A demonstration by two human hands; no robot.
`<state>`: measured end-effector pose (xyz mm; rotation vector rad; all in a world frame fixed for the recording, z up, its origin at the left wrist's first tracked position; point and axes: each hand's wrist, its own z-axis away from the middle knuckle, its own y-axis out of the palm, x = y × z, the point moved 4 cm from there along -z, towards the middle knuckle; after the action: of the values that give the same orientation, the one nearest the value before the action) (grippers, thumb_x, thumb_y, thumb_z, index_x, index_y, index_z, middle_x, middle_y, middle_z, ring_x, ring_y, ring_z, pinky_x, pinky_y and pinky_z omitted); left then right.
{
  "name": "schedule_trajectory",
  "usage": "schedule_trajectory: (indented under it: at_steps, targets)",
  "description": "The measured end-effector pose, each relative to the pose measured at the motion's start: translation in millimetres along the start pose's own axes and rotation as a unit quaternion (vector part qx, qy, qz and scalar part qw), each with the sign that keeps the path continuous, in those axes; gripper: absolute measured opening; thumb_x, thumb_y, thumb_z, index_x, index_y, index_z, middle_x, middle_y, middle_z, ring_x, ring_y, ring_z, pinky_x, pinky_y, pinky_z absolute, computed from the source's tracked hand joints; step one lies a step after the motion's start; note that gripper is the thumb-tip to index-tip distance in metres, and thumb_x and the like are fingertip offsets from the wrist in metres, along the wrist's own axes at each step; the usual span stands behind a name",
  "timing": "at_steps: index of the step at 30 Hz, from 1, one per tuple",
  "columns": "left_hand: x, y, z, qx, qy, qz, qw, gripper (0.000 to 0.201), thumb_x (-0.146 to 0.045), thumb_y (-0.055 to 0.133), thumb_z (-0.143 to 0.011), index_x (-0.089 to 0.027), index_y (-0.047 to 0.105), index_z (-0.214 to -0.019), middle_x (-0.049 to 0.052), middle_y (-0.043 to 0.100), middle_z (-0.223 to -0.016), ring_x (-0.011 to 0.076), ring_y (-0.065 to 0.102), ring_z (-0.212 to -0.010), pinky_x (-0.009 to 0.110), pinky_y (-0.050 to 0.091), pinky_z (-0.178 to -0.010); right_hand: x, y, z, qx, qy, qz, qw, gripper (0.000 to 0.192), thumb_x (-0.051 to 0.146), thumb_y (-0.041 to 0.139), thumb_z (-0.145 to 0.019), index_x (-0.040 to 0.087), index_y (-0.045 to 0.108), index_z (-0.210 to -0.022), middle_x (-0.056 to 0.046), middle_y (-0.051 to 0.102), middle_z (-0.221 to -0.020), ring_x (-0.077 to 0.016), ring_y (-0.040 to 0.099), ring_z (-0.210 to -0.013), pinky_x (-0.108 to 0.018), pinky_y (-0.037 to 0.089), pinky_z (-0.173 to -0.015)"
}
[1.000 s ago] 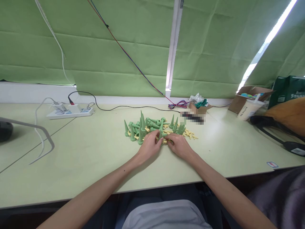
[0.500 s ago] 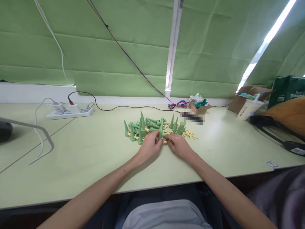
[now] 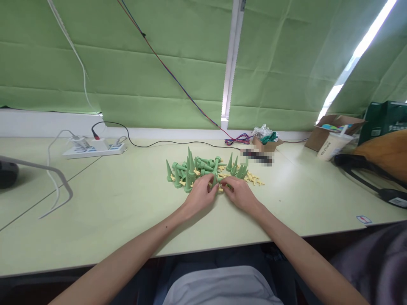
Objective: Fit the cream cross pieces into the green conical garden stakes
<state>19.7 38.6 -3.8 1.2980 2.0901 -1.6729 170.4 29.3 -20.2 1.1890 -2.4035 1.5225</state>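
A: Where's the green spike (image 3: 219,181)?

B: At the pile's (image 3: 203,169) near edge, pinched between the left hand (image 3: 200,195) and right hand (image 3: 241,194).

A: How will it handle?

B: Probably light, stiff plastic with a slippery taper; best gripped at the thick collar. Yellow clips (image 3: 252,178) lie beside it.

A single head-worn camera looks forward and down across the surface (image 3: 127,212) from its near edge, facing the green blinds (image 3: 143,84) behind the far edge. Both forearms enter from below; the view is wide and close.
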Motion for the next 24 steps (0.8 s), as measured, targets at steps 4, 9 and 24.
schedule_trajectory:
  at_steps: [4,9,24]
  targets:
    - [-0.8,-0.6,0.7,0.002,0.000,0.011,1.000,0.016,-0.030,0.047,-0.088,-0.018,0.055,-0.082,0.003,0.057,-0.074,0.0160,0.050,-0.064,0.029,0.039,-0.059,0.8,-1.5,0.1,-0.008,0.002,-0.005,1.000,0.014,0.010,0.054,-0.089,0.018,0.064,-0.094,-0.005,0.066,-0.088,-0.0160,0.059,-0.074,-0.026,0.044,-0.066]
    - [-1.4,-0.7,1.1,0.006,0.000,0.004,1.000,0.018,-0.029,0.045,-0.089,-0.018,0.055,-0.080,0.004,0.057,-0.076,0.0171,0.051,-0.068,0.030,0.040,-0.062,2.8,-4.9,0.0,-0.021,-0.001,-0.010,1.000,0.013,0.011,0.054,-0.089,0.018,0.065,-0.090,-0.004,0.064,-0.086,-0.0153,0.057,-0.072,-0.026,0.044,-0.065]
    - [0.3,-0.6,1.4,0.003,-0.003,-0.010,1.000,0.020,-0.031,0.046,-0.090,-0.019,0.048,-0.074,0.002,0.054,-0.075,0.0170,0.051,-0.069,0.029,0.038,-0.061,13.3,-13.5,1.0,-0.084,-0.060,-0.067,0.992,0.014,0.018,0.051,-0.094,0.021,0.064,-0.091,-0.006,0.064,-0.091,-0.0185,0.059,-0.084,-0.030,0.048,-0.071]
